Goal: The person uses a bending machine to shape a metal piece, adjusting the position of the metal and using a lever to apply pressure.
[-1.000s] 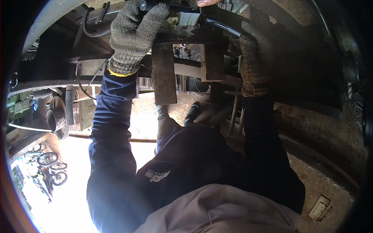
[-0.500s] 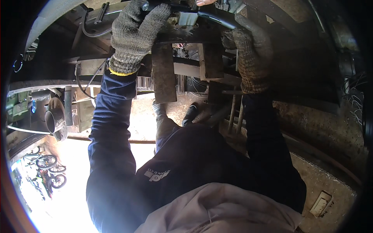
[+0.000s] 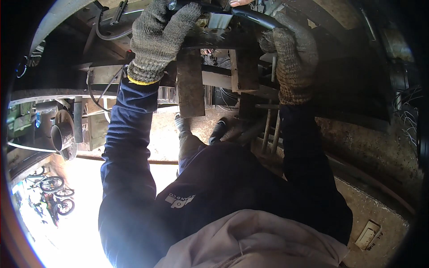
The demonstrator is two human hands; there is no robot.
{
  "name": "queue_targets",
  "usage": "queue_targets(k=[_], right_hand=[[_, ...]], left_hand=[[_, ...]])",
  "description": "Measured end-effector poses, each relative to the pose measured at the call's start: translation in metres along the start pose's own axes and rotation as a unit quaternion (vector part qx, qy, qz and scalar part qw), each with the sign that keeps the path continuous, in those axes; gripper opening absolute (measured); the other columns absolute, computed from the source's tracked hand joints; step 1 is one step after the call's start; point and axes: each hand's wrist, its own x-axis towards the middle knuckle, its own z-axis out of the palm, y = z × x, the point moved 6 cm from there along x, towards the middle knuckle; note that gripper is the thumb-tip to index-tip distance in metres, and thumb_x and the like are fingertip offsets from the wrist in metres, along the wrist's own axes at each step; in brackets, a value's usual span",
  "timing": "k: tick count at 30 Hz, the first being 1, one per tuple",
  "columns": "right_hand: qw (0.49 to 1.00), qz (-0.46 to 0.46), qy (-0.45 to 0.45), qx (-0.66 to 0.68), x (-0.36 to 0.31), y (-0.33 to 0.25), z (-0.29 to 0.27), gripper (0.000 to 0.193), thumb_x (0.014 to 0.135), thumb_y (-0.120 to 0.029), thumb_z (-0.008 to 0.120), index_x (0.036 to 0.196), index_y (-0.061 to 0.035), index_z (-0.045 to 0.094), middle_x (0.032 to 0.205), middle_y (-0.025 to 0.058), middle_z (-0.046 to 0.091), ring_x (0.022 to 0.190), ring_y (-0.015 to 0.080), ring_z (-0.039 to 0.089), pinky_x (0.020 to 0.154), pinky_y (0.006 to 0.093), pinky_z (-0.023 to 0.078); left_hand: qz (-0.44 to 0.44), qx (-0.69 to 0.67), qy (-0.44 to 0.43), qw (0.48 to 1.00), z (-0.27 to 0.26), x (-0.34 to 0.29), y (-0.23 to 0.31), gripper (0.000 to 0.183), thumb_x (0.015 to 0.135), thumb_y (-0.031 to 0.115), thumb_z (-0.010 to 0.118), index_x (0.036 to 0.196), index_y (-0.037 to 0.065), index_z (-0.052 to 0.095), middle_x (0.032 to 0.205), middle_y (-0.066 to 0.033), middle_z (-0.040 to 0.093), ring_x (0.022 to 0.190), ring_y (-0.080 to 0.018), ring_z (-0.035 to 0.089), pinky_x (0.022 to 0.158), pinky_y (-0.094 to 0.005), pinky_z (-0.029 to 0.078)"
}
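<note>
Both my hands wear grey knitted work gloves and reach up to the top of the view. My left hand (image 3: 161,42) is closed round a dark bar whose shiny end shows near its fingers. Farther right, my right hand (image 3: 295,62) wraps round the end of a glossy black rod or tube (image 3: 254,17). Whether both hold one and the same piece, I cannot tell. A small bright metal block (image 3: 219,20) sits between the hands. Just above it are another person's fingers (image 3: 240,2), cut off by the frame edge.
Two flat brown bars (image 3: 190,85) (image 3: 245,71) hang below the dark steel frame (image 3: 214,41). A round metal pipe end with a flange (image 3: 62,136) is at left, with bicycles (image 3: 53,184) beyond. Loose wires (image 3: 411,111) hang at right; a plate (image 3: 368,234) lies lower right.
The hands and the things around them sit very slightly farther right in the view. Both hands keep their holds.
</note>
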Motion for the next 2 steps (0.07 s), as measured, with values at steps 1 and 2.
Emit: queue_targets(k=[1,2], right_hand=[[1.000,-0.012,-0.005,-0.007,0.0017,0.0026,0.0002,0.041,0.099,-0.018,0.071,0.133,0.0034,0.060,0.126,0.0190,0.067,0.094,0.0230,0.074,0.065,0.0271,0.066],[1.000,-0.012,-0.005,-0.008,0.0015,0.0030,-0.0002,0.041,0.099,-0.018,0.071,0.133,0.0034,0.060,0.126,0.0190,0.067,0.094,0.0230,0.074,0.065,0.0271,0.066]], left_hand=[[-0.053,-0.041,0.009,0.998,0.0009,-0.0013,-0.0018,0.025,0.095,0.018,0.076,0.117,0.006,0.074,0.105,-0.0095,0.078,0.095,-0.0153,0.074,0.083,-0.0290,0.057],[-0.105,-0.082,0.018,0.991,0.0016,-0.0028,-0.0058,0.025,0.095,0.018,0.076,0.118,0.007,0.074,0.106,-0.0095,0.078,0.096,-0.0157,0.074,0.083,-0.0293,0.057]])
